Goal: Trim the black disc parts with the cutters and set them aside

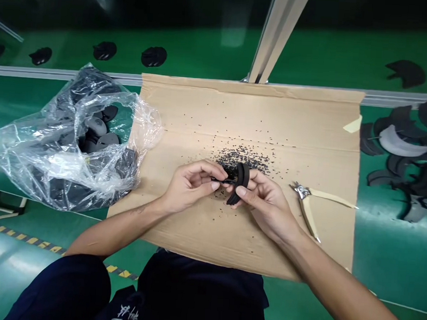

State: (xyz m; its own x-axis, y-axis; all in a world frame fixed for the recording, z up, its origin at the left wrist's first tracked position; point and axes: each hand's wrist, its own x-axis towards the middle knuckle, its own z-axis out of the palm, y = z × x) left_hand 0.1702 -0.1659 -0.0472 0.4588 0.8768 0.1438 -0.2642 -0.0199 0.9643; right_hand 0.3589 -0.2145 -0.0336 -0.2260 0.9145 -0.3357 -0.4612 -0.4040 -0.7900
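Pinching a curved black rubber piece [242,177] between left hand [192,185] and right hand [265,204], partly hidden; cream-handled steel pliers [305,204] at three o'clock.

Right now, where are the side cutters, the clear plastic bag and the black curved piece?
side cutters [308,218]: head view, on a beige handle.
clear plastic bag [36,154]: head view, on its film.
black curved piece [243,175]: head view, on its upper curve.

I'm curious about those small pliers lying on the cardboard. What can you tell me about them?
The small pliers lie flat on the brown cardboard sheet, to the right of the right hand, not touching it. The head looks like shiny steel, and two long cream-coloured handles spread apart in a V. Only the cardboard touches them.
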